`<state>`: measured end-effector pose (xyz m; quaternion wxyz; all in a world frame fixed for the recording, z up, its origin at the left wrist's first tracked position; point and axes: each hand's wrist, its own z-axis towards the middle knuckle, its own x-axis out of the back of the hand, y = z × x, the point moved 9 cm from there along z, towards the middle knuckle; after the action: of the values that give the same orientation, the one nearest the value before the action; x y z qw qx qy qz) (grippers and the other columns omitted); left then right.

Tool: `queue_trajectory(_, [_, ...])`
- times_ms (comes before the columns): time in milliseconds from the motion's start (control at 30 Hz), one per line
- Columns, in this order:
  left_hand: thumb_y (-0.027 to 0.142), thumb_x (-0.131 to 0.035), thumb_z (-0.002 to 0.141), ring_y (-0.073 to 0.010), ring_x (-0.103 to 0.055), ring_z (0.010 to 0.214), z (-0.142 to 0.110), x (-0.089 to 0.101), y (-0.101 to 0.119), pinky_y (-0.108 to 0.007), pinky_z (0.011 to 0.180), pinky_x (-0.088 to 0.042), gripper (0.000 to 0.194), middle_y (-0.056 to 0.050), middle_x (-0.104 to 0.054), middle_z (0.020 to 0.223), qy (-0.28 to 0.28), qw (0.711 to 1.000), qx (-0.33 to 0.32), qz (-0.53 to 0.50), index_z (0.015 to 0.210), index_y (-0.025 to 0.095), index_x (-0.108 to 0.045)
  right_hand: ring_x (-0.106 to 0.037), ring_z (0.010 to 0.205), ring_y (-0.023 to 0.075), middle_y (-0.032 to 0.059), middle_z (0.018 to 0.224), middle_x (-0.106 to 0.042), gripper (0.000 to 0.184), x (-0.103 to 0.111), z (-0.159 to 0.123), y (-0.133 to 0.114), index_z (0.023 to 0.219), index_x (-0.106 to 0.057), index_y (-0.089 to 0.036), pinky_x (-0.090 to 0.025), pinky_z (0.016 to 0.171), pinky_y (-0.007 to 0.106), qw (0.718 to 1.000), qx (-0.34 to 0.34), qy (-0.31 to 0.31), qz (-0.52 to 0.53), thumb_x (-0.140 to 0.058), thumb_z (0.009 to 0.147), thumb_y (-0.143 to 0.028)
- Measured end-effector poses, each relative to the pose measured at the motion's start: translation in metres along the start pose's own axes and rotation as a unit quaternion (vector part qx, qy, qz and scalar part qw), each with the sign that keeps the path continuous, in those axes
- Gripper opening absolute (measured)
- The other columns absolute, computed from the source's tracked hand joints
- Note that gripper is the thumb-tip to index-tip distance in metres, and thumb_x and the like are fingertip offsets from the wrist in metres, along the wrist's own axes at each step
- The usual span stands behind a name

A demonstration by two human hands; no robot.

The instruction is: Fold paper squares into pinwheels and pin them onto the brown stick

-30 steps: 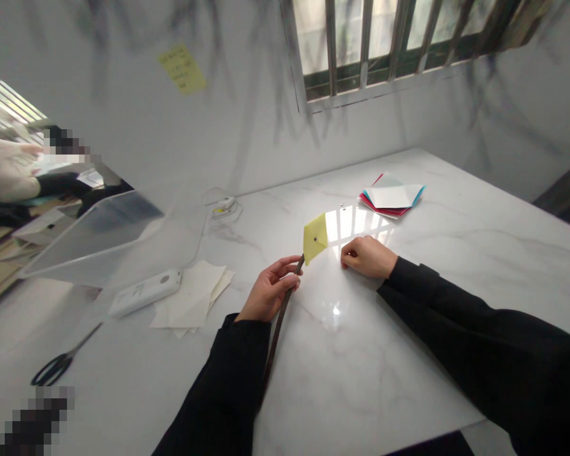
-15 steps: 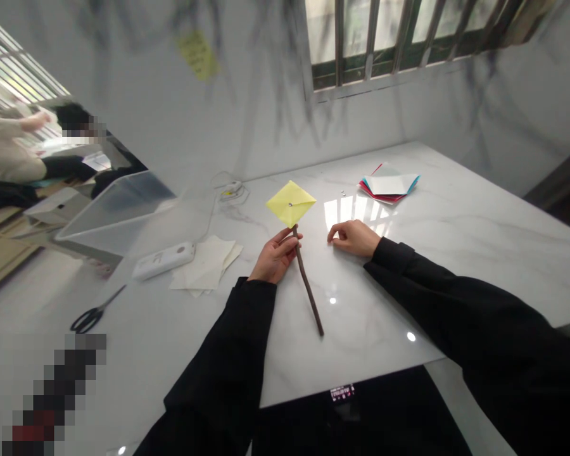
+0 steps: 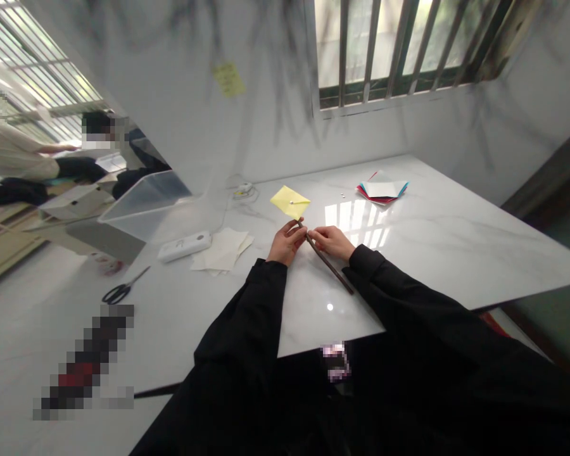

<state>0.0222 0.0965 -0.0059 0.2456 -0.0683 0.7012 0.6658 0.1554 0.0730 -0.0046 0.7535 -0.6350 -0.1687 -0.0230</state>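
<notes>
A yellow folded paper square (image 3: 289, 201) is pinned to the top of a thin dark stick (image 3: 330, 266), which slants down to the right over the white marble table (image 3: 432, 240). My left hand (image 3: 285, 242) is closed round the stick just below the paper. My right hand (image 3: 331, 241) has its fingers pinched on the stick right beside the left hand. Both sleeves are black.
A stack of coloured paper sheets (image 3: 384, 190) lies at the back right. To the left are cream paper sheets (image 3: 222, 250), a white device (image 3: 184, 246), black scissors (image 3: 123, 290) and a clear plastic bin (image 3: 145, 202). Other people sit far left.
My right hand has left the table top and come over to grip the stick beside my left hand. The stick now tilts lower, and the paper lies flatter.
</notes>
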Motion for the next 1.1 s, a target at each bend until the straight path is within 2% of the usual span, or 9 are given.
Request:
queue_trajectory(67, [0.024, -0.096, 0.06, -0.0112, -0.068, 0.077, 0.002, 0.001, -0.001, -0.026, 0.081, -0.052, 0.055, 0.0, -0.072, 0.084, 0.0, 1.0, -0.011, -0.002, 0.109, 0.017, -0.073, -0.042, 0.051, 0.01, -0.0033, 0.055, -0.051, 0.06, -0.006, 0.0, -0.001, 0.081, -0.071, -0.014, -0.032, 0.052, 0.024, 1.0, -0.001, -0.022, 0.01, -0.052, 0.09, -0.07])
queue_trajectory(133, [0.023, -0.096, 0.061, -0.0111, -0.067, 0.074, 0.002, 0.002, -0.003, -0.026, 0.076, -0.052, 0.053, 0.0, -0.072, 0.083, -0.001, 1.0, -0.013, -0.003, 0.109, 0.016, -0.074, -0.04, 0.051, 0.0094, -0.0041, 0.055, -0.049, 0.061, -0.01, -0.002, -0.003, 0.087, -0.073, -0.013, -0.03, 0.051, 0.025, 0.997, -0.002, -0.056, 0.049, -0.056, 0.087, -0.071])
queue_trajectory(300, [0.019, -0.09, 0.07, -0.0102, -0.068, 0.076, 0.002, 0.004, -0.004, -0.023, 0.073, -0.053, 0.042, -0.004, -0.076, 0.092, -0.017, 0.999, 0.029, -0.022, 0.109, 0.015, -0.075, -0.039, 0.051, 0.0082, -0.0043, 0.056, -0.05, 0.058, -0.012, -0.008, -0.007, 0.089, -0.074, -0.011, -0.027, 0.052, 0.024, 0.99, -0.017, -0.1, 0.1, -0.067, 0.081, -0.068])
queue_trajectory(433, [0.018, -0.081, 0.081, -0.0123, -0.07, 0.087, 0.005, 0.02, 0.008, -0.023, 0.084, -0.054, 0.025, -0.005, -0.077, 0.1, 0.034, 0.996, 0.009, -0.081, 0.105, 0.017, -0.075, -0.044, 0.054, 0.009, -0.0019, 0.059, -0.056, 0.055, -0.023, -0.013, -0.012, 0.091, -0.076, -0.011, -0.029, 0.054, 0.024, 0.981, -0.011, -0.175, 0.08, -0.068, 0.083, -0.064])
queue_trajectory(567, [0.021, -0.077, 0.086, -0.0132, -0.069, 0.083, 0.006, 0.032, 0.015, -0.024, 0.078, -0.054, 0.028, -0.003, -0.077, 0.097, 0.08, 0.99, -0.015, -0.116, 0.115, 0.021, -0.074, -0.044, 0.056, 0.009, -0.0004, 0.061, -0.06, 0.052, -0.03, -0.017, -0.015, 0.095, -0.079, -0.01, -0.03, 0.055, 0.024, 0.972, 0.001, -0.23, 0.039, -0.07, 0.085, -0.06])
queue_trajectory(733, [0.022, -0.079, 0.087, -0.0137, -0.07, 0.086, 0.005, 0.03, 0.017, -0.022, 0.076, -0.052, 0.033, -0.003, -0.077, 0.097, 0.076, 0.99, -0.02, -0.12, 0.119, 0.023, -0.073, -0.041, 0.053, 0.008, -0.0012, 0.061, -0.06, 0.05, -0.026, -0.018, -0.014, 0.095, -0.079, -0.01, -0.028, 0.052, 0.024, 0.975, -0.002, -0.218, 0.035, -0.068, 0.087, -0.059])
queue_trajectory(900, [0.02, -0.077, 0.088, -0.0133, -0.07, 0.082, 0.005, 0.028, 0.015, -0.022, 0.074, -0.053, 0.032, -0.003, -0.077, 0.094, 0.079, 0.988, -0.015, -0.133, 0.119, 0.022, -0.073, -0.044, 0.051, 0.0075, -0.0007, 0.064, -0.063, 0.046, -0.028, -0.018, -0.011, 0.098, -0.078, -0.012, -0.031, 0.048, 0.022, 0.975, -0.015, -0.214, 0.051, -0.07, 0.088, -0.056])
queue_trajectory(1000, [0.021, -0.076, 0.089, -0.0137, -0.07, 0.082, 0.005, 0.026, 0.015, -0.022, 0.074, -0.054, 0.029, -0.005, -0.078, 0.096, 0.078, 0.987, -0.011, -0.143, 0.119, 0.02, -0.074, -0.049, 0.051, 0.008, -0.0001, 0.067, -0.066, 0.046, -0.018, -0.01, -0.004, 0.112, -0.074, -0.013, -0.038, 0.048, 0.021, 0.985, -0.043, -0.128, 0.106, -0.072, 0.089, -0.052])
queue_trajectory(1100, [0.022, -0.073, 0.092, -0.0141, -0.071, 0.079, 0.005, 0.024, 0.013, -0.023, 0.074, -0.055, 0.027, -0.006, -0.078, 0.093, 0.081, 0.985, 0.004, -0.155, 0.118, 0.018, -0.074, -0.056, 0.056, 0.0085, 0.0022, 0.074, -0.069, 0.038, -0.004, -0.003, 0.007, 0.115, -0.071, -0.014, -0.048, 0.054, 0.02, 0.977, -0.088, -0.039, 0.192, -0.069, 0.094, -0.046])
